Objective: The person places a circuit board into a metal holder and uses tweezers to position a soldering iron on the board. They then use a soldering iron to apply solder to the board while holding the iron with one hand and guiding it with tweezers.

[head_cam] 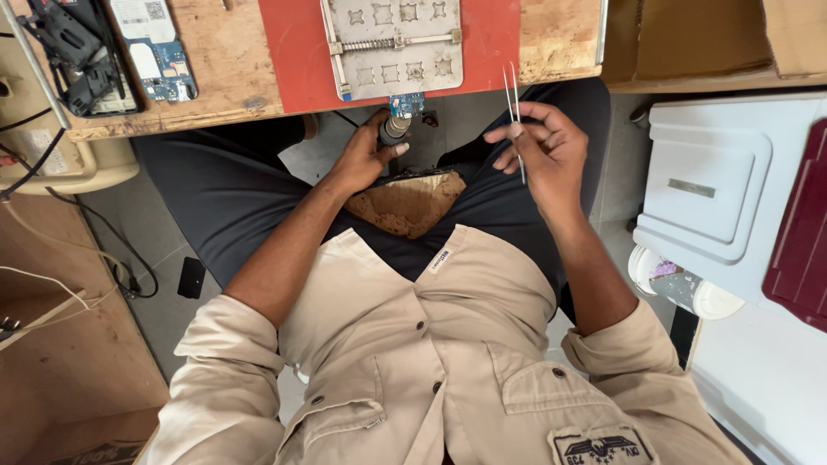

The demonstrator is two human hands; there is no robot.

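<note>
My left hand is closed around the dark handle of a hot-air or soldering tool, its tip pointing up at a small blue circuit board at the bench edge. Metal tweezers are pinched in my right hand, their points raised toward the bench. Both hands hover over my lap, below the bench edge. Beyond the board, a metal holder plate with a spring bar lies on a red mat.
The wooden bench carries an opened phone with a blue board and a black tool at left. A white cabinet and maroon case stand at right. Cables trail on the floor at left.
</note>
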